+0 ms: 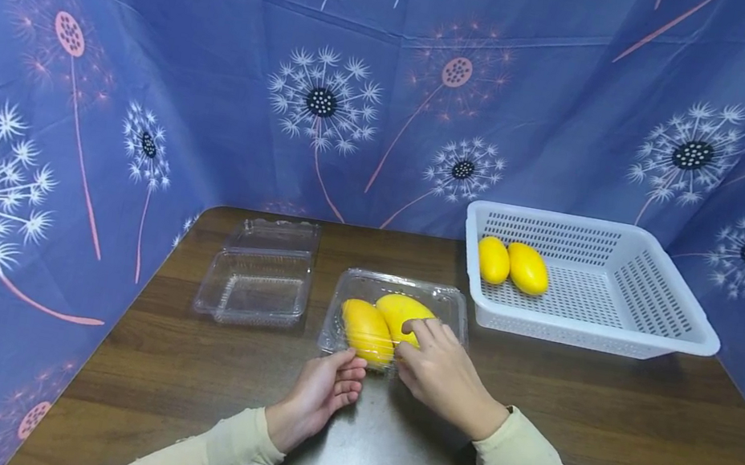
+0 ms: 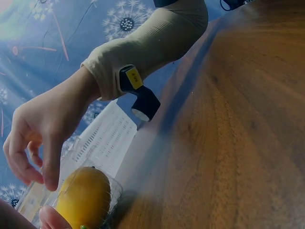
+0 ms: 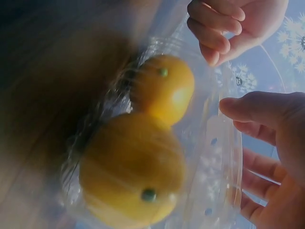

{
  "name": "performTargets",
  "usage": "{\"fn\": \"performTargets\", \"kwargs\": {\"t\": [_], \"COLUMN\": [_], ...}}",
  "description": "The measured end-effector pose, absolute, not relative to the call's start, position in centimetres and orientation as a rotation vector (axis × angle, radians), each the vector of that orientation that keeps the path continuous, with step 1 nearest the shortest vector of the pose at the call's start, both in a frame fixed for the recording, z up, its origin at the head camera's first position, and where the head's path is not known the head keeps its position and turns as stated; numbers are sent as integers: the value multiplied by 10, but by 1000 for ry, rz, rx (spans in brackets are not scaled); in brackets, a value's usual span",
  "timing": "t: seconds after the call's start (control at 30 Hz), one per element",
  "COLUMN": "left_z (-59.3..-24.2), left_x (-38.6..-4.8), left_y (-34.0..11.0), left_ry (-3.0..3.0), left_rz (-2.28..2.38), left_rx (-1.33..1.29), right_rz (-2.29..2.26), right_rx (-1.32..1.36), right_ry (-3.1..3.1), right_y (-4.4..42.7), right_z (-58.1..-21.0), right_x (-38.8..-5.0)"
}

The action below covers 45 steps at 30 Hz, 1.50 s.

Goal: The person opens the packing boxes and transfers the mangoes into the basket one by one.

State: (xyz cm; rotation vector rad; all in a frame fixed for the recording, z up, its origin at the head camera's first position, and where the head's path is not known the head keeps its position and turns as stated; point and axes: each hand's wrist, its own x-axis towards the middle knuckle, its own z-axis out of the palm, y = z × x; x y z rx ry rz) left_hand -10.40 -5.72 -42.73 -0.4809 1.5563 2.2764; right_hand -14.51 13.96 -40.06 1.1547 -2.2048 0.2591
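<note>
A clear plastic clamshell box [image 1: 454,309] sits mid-table with two yellow mangoes inside, the left mango [image 1: 364,322] beside the right mango [image 1: 397,307]. Its transparent lid lies over the fruit; whether it is latched cannot be told. At the box's front left edge my left hand [image 1: 326,388] pinches the rim, thumb on top and fingers curled. My right hand [image 1: 442,369] arches over the front right part, fingers bent loosely and spread from the thumb. The right wrist view shows the right thumb [image 3: 252,107] near the rim. Green stem ends mark the mangoes there.
Left of the box stands another clear clamshell [image 1: 261,288], its lid tipped back. A white slotted basket [image 1: 679,326] at the back right holds two more mangoes [image 1: 527,269]. Patterned blue cloth [image 1: 399,66] hangs behind the wooden table [image 1: 171,396].
</note>
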Motion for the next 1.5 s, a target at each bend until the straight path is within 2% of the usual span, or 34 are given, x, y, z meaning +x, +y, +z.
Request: {"fn": "performTargets", "kwargs": {"t": [0.8, 1.07, 1.5], "left_z": [-434, -430, -427], "left_x": [-103, -106, -108], "left_y": [-58, -59, -57], "left_ry": [1573, 1590, 1619], "left_rz": [2263, 2248, 2288], "left_rx": [-489, -529, -442], "right_rz": [6, -17, 118], "right_rx": [1272, 1284, 1399], "right_ry": [-2087, -2099, -1983], "right_y": [89, 88, 94], "right_z": [-409, -406, -406], "right_x": [-151, -151, -164]}}
